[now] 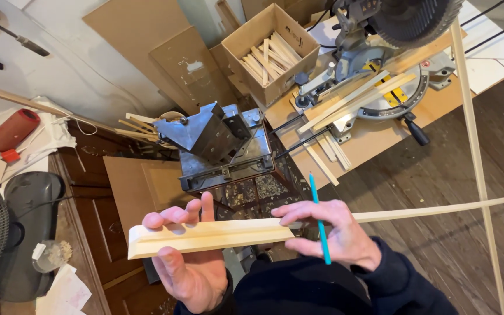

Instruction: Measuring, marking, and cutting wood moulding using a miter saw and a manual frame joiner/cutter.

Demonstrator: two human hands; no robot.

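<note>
Wood moulding [211, 236] held between both hands, metal cutter [220, 143] behind it, miter saw [380, 70] right, cardboard box [269, 49] between.

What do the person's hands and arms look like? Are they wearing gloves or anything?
No gloves. Both hands are bare: the left hand and the right hand show no rings, watch or bandages that I can see. The arms are covered by dark navy long sleeves of soft fabric, like a sweatshirt, with cuffs that end at the wrists.
</note>
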